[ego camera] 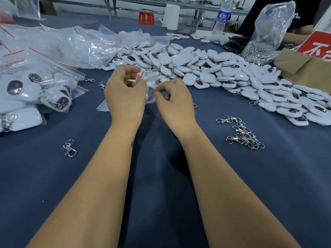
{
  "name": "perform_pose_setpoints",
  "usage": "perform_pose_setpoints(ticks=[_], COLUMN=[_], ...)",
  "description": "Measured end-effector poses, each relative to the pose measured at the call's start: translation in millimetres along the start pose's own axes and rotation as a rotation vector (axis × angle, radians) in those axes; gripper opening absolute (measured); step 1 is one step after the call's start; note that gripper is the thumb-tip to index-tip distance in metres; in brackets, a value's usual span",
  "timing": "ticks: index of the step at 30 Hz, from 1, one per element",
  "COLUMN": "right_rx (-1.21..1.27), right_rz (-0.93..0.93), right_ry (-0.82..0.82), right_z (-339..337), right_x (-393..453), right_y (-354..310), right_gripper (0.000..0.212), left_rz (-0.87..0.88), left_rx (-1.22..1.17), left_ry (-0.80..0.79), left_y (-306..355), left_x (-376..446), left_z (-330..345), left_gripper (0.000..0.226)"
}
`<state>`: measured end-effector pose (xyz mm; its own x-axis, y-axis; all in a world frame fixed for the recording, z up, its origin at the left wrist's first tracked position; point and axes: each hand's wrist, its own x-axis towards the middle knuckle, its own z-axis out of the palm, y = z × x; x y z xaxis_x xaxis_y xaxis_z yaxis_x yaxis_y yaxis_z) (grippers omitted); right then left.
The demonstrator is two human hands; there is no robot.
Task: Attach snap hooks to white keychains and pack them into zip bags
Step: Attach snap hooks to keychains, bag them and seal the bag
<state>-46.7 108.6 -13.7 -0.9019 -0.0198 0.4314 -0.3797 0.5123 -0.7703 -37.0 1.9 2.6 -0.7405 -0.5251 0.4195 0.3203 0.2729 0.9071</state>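
Above the middle of the blue cloth, both hands hold one small clear zip bag point(151, 83) with a red strip and a white keychain inside. My left hand point(125, 93) pinches the bag's top left. My right hand point(174, 99) pinches its right edge. A big heap of white keychains point(206, 68) with dark round faces lies just beyond. Loose silver snap hooks point(245, 134) lie to the right of my right forearm. One single snap hook point(69, 148) lies at the left.
Filled zip bags of keychains point(34, 92) are stacked at the left, with empty clear bags point(71, 45) behind them. A plastic bag of snap hooks point(265, 38), a cardboard box point(304, 68), a water bottle point(223, 17) and another person's arm point(295, 35) are at the far right.
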Motion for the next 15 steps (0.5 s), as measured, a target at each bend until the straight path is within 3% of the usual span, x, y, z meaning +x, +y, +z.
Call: perform_pose_setpoints(ticks=[4, 7, 11, 15], right_rx=[0.006, -0.11, -0.378, -0.259], right_rz=[0.071, 0.048, 0.006, 0.056], right_ry=[-0.195, -0.301, -0.322, -0.276], right_z=[-1.3, 1.3, 1.6, -3.2], right_x=[-0.6, 0.7, 3.5, 0.9], right_y=[-3.3, -4.0, 1.6, -3.2], right_gripper=[0.033, 0.021, 0.023, 0.035], left_rz=[0.103, 0.123, 0.013, -0.019], left_rx=[0.067, 0.18, 0.336, 0.57], left_ry=[0.007, -0.15, -0.314, -0.259], left_y=[2.3, -1.1, -12.9, -21.4], left_x=[-3.2, -8.0, -5.8, -1.9], left_z=[-0.1, 5.5, 7.4, 2.3], left_gripper=[0.02, 0.022, 0.024, 0.029])
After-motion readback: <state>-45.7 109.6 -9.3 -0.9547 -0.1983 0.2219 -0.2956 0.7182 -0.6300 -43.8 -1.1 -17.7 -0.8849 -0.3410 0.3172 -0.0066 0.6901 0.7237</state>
